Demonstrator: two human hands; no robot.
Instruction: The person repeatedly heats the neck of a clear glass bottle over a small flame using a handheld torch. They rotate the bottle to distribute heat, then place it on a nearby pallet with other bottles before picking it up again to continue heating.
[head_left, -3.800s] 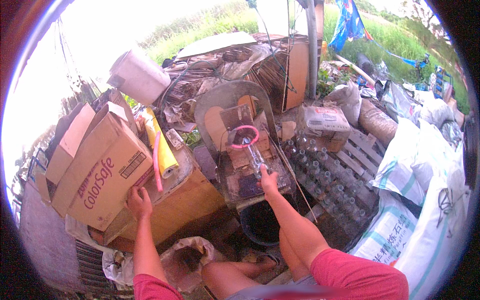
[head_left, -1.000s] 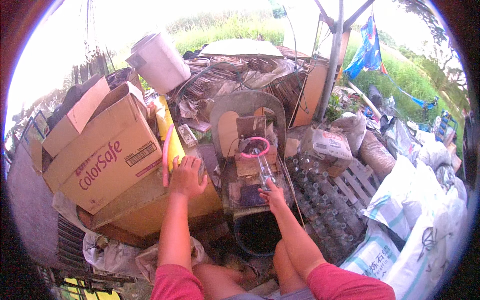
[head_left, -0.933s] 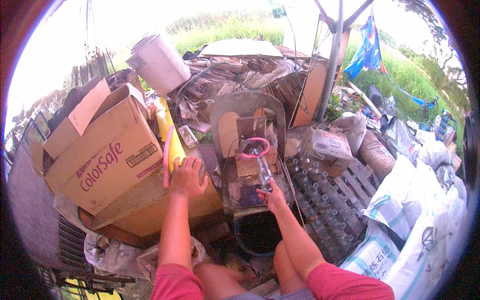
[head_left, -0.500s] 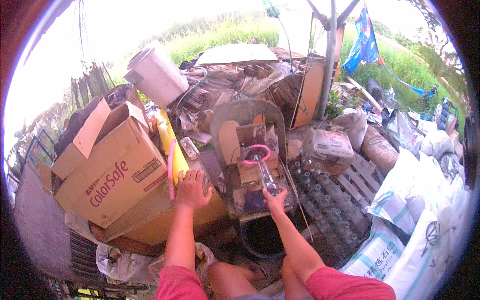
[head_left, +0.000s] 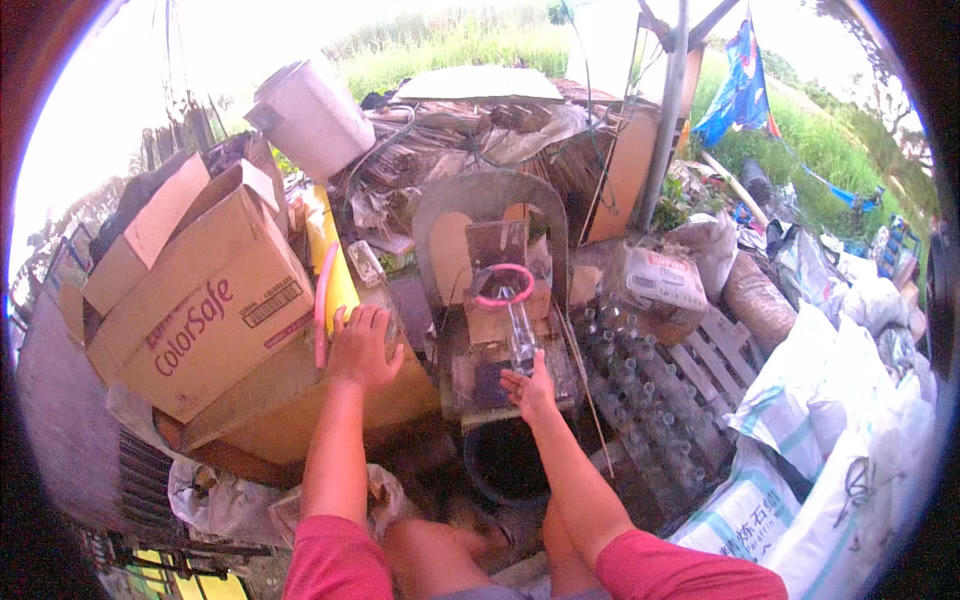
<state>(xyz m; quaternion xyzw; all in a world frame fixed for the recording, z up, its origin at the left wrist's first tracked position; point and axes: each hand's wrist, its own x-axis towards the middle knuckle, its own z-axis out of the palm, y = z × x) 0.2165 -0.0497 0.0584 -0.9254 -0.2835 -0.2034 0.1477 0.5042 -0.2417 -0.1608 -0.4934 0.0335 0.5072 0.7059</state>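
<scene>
My left hand lies with its fingers stretched out at the lower end of a yellow tube-like piece. A pink hoop stands on edge just left of it, on the side of a brown carton. In the middle, a clear glass bottle leans away from me over a grey chair, its upper end inside or behind a second pink hoop; I cannot tell which. My right hand is at the bottle's base, thumb up and fingers spread to the left, not wrapped round it.
The dusty chair holds cardboard pieces. Left stands a large open carton; behind it tilts a white bucket. Several clear bottles stand at the right, beside a pallet and white sacks. A black tub sits below the chair.
My right hand has loosened from the bottle's base, its fingers now spread. My left hand stays by the yellow piece. The whole view has shifted slightly.
</scene>
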